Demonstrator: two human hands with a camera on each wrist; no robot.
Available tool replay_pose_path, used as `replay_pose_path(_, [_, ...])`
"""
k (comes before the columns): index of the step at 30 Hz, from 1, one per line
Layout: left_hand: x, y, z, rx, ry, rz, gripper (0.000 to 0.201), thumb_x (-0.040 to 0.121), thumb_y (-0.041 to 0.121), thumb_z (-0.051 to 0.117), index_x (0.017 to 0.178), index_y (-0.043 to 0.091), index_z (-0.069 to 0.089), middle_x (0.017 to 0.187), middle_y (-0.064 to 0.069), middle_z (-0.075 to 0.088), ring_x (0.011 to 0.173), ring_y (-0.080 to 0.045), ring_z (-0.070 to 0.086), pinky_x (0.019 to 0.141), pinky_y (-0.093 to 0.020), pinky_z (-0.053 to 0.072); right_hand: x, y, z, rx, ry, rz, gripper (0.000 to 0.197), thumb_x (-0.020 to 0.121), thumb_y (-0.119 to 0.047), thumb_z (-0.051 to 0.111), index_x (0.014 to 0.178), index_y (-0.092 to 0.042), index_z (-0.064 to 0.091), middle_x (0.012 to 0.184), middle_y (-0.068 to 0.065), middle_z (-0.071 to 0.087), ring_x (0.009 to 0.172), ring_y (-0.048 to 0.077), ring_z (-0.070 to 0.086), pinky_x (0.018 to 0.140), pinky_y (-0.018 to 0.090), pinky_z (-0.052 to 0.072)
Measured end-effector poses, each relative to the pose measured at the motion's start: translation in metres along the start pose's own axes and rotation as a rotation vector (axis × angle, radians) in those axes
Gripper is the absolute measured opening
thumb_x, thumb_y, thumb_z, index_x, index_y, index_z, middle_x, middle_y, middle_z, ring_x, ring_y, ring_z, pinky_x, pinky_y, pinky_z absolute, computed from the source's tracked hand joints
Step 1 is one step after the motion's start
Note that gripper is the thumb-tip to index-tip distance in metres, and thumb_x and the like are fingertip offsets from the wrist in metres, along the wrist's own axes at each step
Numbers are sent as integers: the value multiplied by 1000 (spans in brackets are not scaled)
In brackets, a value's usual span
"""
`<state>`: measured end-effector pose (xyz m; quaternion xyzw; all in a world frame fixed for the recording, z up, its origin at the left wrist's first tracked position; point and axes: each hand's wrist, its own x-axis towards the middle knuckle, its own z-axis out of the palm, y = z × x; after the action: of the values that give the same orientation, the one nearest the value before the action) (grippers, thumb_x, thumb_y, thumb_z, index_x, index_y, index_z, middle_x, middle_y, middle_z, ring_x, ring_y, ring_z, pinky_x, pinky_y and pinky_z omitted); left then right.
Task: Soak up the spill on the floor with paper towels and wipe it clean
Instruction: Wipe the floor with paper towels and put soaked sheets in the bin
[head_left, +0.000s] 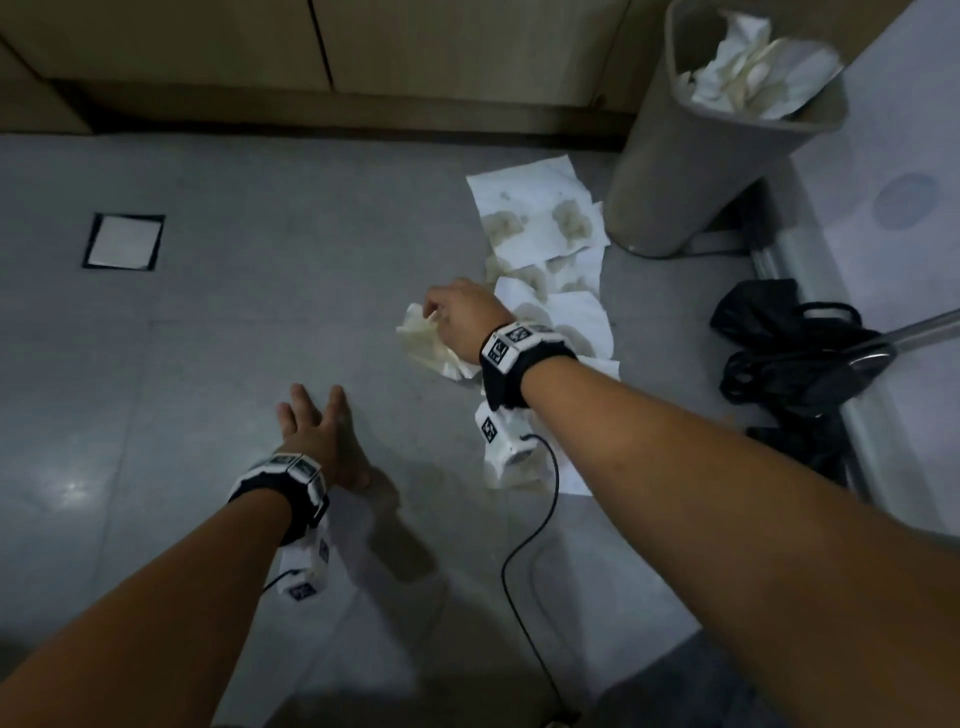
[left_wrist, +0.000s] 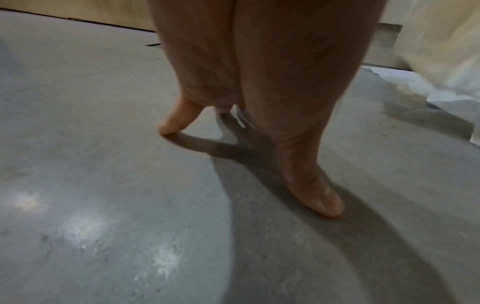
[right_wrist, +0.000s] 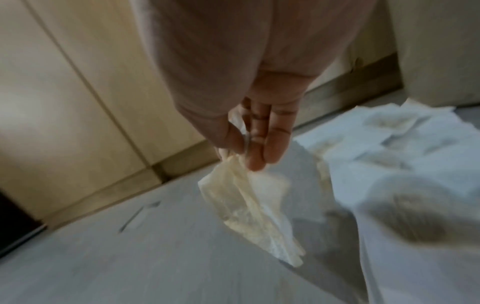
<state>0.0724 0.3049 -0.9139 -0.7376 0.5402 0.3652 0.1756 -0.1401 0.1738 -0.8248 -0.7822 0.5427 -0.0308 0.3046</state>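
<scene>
My right hand (head_left: 441, 312) pinches a wet, yellowish crumpled paper towel (head_left: 434, 343) and holds it above the grey floor; in the right wrist view the thumb and fingers (right_wrist: 262, 144) grip its top and the towel (right_wrist: 249, 207) hangs down. Several white paper towels with brown wet stains (head_left: 540, 223) lie flat on the floor just right of that hand, also seen as stained sheets (right_wrist: 389, 131). My left hand (head_left: 317, 421) is spread open with its fingertips (left_wrist: 167, 128) pressed on the bare floor, left of the towels.
A beige waste bin (head_left: 691, 176) stuffed with used towels stands at the back right. Black bags (head_left: 789, 343) and a metal rail lie at the right. A square floor hatch (head_left: 124, 241) is at the left. Cabinet fronts (head_left: 208, 47) run along the back. A black cable (head_left: 540, 519) trails from my right wrist.
</scene>
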Motion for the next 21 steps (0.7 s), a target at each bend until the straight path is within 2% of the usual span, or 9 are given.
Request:
replay_pose_path(3, [-2, -1, 0, 9, 7, 14, 139, 63, 45, 91, 157, 32, -12, 159, -18, -30, 147, -46, -20, 119, -56, 15, 18, 11, -60, 4, 109, 24, 26, 84, -3, 50, 92, -13, 73, 105, 11, 66, 99, 26, 62, 85, 28, 47])
replay_pose_path(6, [-2, -5, 3, 14, 17, 22, 134, 68, 44, 87, 157, 32, -13, 159, -18, -30, 147, -45, -21, 119, -56, 16, 28, 23, -117, -50, 234, 45, 26, 85, -7, 48, 93, -14, 72, 109, 10, 66, 102, 26, 60, 86, 29, 46])
replay_pose_path(9, [2, -6, 4, 24, 27, 40, 128, 74, 40, 83, 156, 31, -15, 158, -19, -30, 146, -46, -22, 120, -55, 16, 33, 42, -169, -69, 437, 117, 24, 89, -7, 47, 96, -10, 69, 118, 13, 58, 107, 29, 57, 89, 32, 46])
replay_pose_path(13, [6, -7, 8, 54, 50, 33, 128, 72, 49, 78, 156, 28, -17, 157, -24, -24, 147, -49, -13, 121, -51, 17, 36, 66, -225, -118, 621, 212, 25, 92, -9, 43, 107, -7, 64, 132, 16, 45, 106, 32, 59, 91, 34, 47])
replay_pose_path(17, [11, -9, 9, 39, 89, 14, 137, 61, 63, 76, 154, 31, -19, 158, -22, -24, 148, -46, -14, 122, -49, 14, 31, 86, -268, -155, 729, 270, 37, 95, -11, 44, 130, -4, 52, 141, 16, 36, 114, 33, 57, 95, 36, 46])
replay_pose_path(19, [4, -1, 5, 17, 119, 10, 130, 58, 72, 58, 154, 30, -19, 160, -23, -19, 149, -45, -8, 123, -46, 13, 27, 98, -281, -186, 759, 320, 41, 94, -13, 47, 133, -4, 49, 143, 16, 33, 116, 34, 56, 96, 38, 45])
replay_pose_path(21, [-7, 9, 5, -33, 190, 41, 126, 52, 77, 33, 158, 24, -9, 161, -27, -7, 148, -48, 3, 122, -46, 17, 26, 112, -288, -238, 771, 371, 41, 93, -18, 48, 131, -1, 49, 145, 19, 31, 117, 37, 53, 98, 42, 44])
